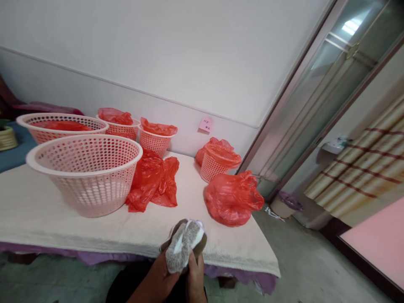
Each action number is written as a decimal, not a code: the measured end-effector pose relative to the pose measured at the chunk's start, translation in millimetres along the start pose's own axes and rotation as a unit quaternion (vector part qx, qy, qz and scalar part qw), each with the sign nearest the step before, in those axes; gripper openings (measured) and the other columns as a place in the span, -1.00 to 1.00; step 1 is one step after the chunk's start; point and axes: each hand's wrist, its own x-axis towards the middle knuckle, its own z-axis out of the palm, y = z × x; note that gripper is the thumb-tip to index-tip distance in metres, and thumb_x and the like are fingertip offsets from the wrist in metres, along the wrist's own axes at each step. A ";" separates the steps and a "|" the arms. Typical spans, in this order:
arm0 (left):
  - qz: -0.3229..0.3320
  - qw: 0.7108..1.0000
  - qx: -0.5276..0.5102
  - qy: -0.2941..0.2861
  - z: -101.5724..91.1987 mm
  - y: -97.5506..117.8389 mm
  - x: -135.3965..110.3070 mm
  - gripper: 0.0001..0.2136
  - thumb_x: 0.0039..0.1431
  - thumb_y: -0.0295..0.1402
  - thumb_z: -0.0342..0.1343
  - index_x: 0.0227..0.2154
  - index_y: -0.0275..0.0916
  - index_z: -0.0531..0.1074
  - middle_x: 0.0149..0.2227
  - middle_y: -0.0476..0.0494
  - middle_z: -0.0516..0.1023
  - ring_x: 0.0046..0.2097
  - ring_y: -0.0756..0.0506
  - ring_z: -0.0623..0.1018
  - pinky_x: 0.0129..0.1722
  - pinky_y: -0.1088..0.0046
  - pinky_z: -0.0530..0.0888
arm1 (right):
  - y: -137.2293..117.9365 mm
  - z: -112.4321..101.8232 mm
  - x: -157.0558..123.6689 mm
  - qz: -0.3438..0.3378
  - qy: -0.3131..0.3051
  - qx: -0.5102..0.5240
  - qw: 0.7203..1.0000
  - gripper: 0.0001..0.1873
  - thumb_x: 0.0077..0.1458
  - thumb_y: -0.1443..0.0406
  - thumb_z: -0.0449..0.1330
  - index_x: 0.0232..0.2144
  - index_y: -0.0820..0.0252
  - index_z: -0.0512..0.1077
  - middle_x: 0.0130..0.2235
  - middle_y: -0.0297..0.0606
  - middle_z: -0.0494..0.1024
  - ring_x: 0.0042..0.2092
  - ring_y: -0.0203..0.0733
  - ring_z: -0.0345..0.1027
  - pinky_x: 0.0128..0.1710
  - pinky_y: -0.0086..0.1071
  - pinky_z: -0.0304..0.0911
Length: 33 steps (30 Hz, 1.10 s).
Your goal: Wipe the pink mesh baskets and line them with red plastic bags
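A soft bundle of socks (184, 242), fuzzy grey with white and brown parts, is held over the front edge of the covered table. My left hand (166, 269) is closed around its lower left side. From the right, my right hand (195, 269) grips the same bundle, its thumb pressed on the grey cloth. Some of the fingers are hidden beneath it. Beyond the hands to the right sits a filled red plastic bag (232, 200). A crumpled red plastic bag (154, 179) lies further left, against a big pink basket (88, 176).
Another large basket (63, 115) and small baskets (156, 141) lined with red bags stand along the wall. One lined basket (214, 166) stands at the back right. A pink note (205, 124) is stuck to the wall. A bin (285, 205) stands on the floor at right.
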 end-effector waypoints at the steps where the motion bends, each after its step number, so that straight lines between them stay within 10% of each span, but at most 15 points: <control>1: -0.007 1.000 -0.004 0.000 0.8 2.1 -0.4 -0.54 0.08 -0.31 0.21 0.09 -0.21 0.49 0.04 -0.25 0.58 0.10 -0.31 0.51 0.17 0.18 0.37 | -0.2 0.9 0.1 0.005 0.010 0.008 1.000 -0.42 0.03 -0.02 0.30 -0.03 0.27 0.52 -0.07 -0.11 0.63 -0.01 0.05 0.50 -0.01 -0.22 0.40; 14: -0.074 0.992 -0.033 0.101 -14.2 -1.5 18.8 -0.54 0.05 -0.01 0.16 -0.11 -0.25 0.49 -0.09 -0.25 0.62 -0.05 -0.29 0.57 -0.03 0.25 0.48 | -7.8 9.1 -4.2 -0.010 0.012 -0.018 1.000 -0.40 -0.03 -0.07 0.32 -0.10 0.26 0.55 -0.14 -0.10 0.66 -0.09 0.10 0.53 -0.06 -0.19 0.41; 33: -0.073 0.991 -0.044 0.106 -14.1 2.7 18.7 -0.76 0.02 -0.30 0.12 -0.23 -0.19 0.51 -0.20 -0.12 0.64 -0.19 -0.20 0.57 -0.16 0.36 0.46 | -6.0 17.4 -12.6 -0.031 0.017 -0.054 0.998 -0.35 0.02 -0.15 0.25 -0.07 0.25 0.53 -0.12 -0.09 0.65 -0.05 0.09 0.50 -0.02 -0.19 0.38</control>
